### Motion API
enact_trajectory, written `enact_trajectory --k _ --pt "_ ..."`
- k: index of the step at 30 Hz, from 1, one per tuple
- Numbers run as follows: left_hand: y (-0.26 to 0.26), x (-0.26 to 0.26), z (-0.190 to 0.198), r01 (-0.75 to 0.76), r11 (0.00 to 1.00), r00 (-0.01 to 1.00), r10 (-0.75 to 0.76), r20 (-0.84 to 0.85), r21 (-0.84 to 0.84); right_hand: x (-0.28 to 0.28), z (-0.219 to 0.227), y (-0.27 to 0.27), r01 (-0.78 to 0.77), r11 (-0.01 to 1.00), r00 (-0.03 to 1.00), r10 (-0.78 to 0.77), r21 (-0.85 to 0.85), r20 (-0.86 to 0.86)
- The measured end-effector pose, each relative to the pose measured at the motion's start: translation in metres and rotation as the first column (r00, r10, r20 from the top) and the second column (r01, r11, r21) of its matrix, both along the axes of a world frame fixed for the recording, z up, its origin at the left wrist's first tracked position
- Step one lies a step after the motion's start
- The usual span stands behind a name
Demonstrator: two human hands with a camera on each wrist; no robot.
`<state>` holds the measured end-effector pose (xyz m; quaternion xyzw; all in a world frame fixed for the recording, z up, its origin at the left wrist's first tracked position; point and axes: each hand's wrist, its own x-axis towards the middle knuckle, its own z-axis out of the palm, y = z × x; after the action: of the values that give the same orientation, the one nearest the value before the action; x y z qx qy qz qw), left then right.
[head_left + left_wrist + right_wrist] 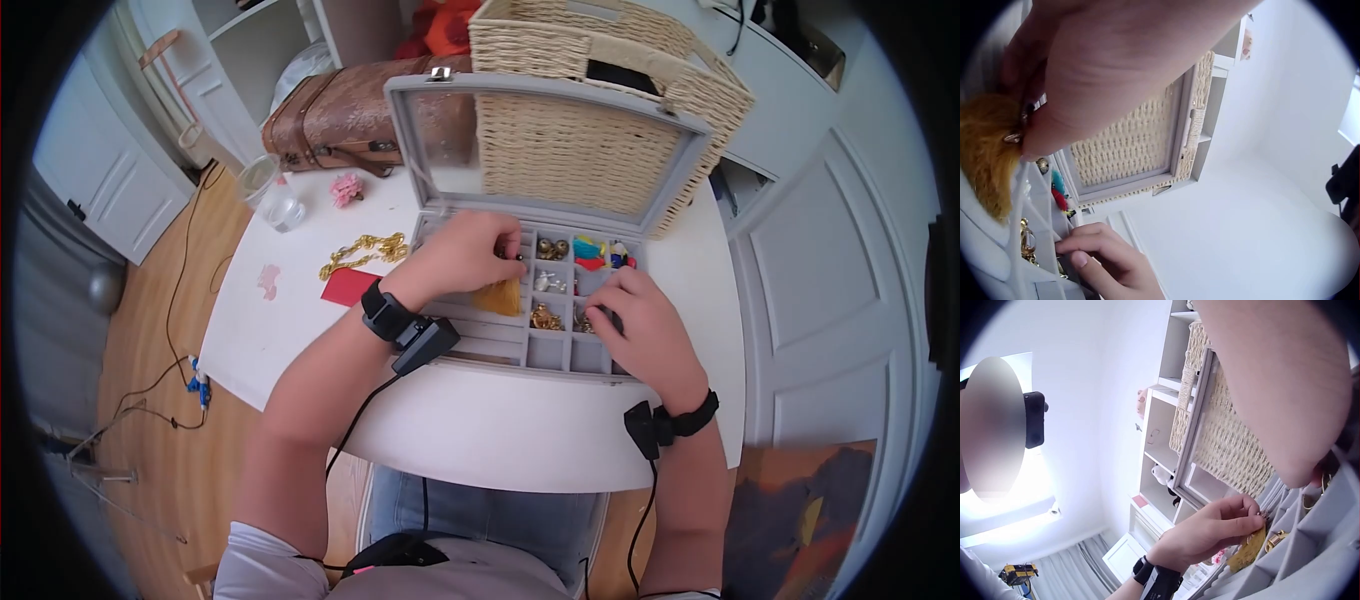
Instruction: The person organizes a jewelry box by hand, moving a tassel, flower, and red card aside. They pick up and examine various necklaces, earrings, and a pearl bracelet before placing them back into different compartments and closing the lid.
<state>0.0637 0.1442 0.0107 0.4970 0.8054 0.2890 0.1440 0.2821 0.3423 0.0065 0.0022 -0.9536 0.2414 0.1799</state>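
Note:
A grey jewelry box [480,352] with many compartments lies on the table, its clear lid [560,140] raised. My left hand [465,255] pinches a golden-yellow tassel [497,298] by its metal top over the box's left part; in the left wrist view the tassel [988,156] hangs beside the slots. My right hand [645,325] reaches down into the right-hand compartments, thumb and fingers bent. Gold hoop jewelry [1311,501] shows right at its fingertips; I cannot tell whether they grip it. Gold jewelry [546,317], round beads [551,248] and colourful pieces [590,251] fill nearby compartments.
Left of the box lie a gold chain [365,252], a red packet [349,287] and a pink flower [346,190]. Clear cups [282,211] stand near the table's left edge. Behind are a brown suitcase [345,110] and a wicker basket [525,45] close against the lid.

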Motion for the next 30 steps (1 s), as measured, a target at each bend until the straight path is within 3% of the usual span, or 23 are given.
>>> enact_trajectory --k 2,5,9,11,12,15,17,21,23,24,28,30 --pt "0.006 -0.001 -0.01 -0.158 0.982 0.977 0.14 0.16 0.107 -0.001 -0.001 0.001 -0.012 1.0 1.0 0.012 -0.005 0.0" --pt "0.012 -0.001 -0.018 -0.158 0.969 0.987 0.152 0.046 0.191 -0.001 -0.001 0.0 -0.004 1.0 1.0 0.004 0.011 0.005" --pt "0.006 -0.003 -0.027 -0.174 0.957 0.983 0.154 0.103 0.233 -0.002 -0.002 0.001 -0.007 1.0 1.0 0.007 0.006 -0.004" --pt "-0.005 -0.008 -0.028 -0.035 0.953 0.976 0.098 -0.196 0.301 -0.003 -0.003 0.002 -0.007 1.0 1.0 0.007 -0.015 0.006" --pt "-0.015 -0.008 -0.019 -0.043 0.952 0.975 0.106 -0.194 0.302 -0.004 -0.002 0.002 -0.015 1.0 1.0 0.015 -0.014 0.007" --pt "-0.058 -0.025 0.002 -0.195 0.93 0.97 0.231 -0.08 0.312 -0.003 -0.001 0.001 -0.012 0.999 1.0 0.013 -0.031 0.019" --pt "-0.098 -0.05 0.003 -0.402 0.861 0.899 0.436 -0.048 0.311 -0.004 -0.002 0.001 -0.016 1.0 1.0 0.017 -0.026 0.002" --pt "-0.158 -0.067 -0.017 -0.54 0.824 0.806 0.565 -0.174 0.173 -0.005 -0.001 -0.002 -0.005 1.0 0.999 0.006 -0.014 0.034" --pt "-0.166 -0.063 -0.031 -0.362 0.918 0.882 0.393 -0.26 0.162 -0.007 0.001 -0.005 -0.023 1.0 0.999 0.024 -0.013 0.032" --pt "-0.169 -0.059 -0.035 -0.292 0.95 0.863 0.31 -0.398 0.108 -0.007 0.002 -0.006 -0.009 1.0 0.999 0.009 -0.013 0.045" --pt "-0.159 -0.058 -0.031 -0.294 0.949 0.873 0.317 -0.37 0.117 -0.009 0.004 -0.009 0.009 1.0 0.997 -0.009 0.001 0.071" --pt "-0.157 -0.059 -0.029 -0.33 0.943 0.916 0.329 -0.231 0.035 -0.009 0.005 -0.009 0.006 1.0 0.997 -0.006 0.002 0.074"
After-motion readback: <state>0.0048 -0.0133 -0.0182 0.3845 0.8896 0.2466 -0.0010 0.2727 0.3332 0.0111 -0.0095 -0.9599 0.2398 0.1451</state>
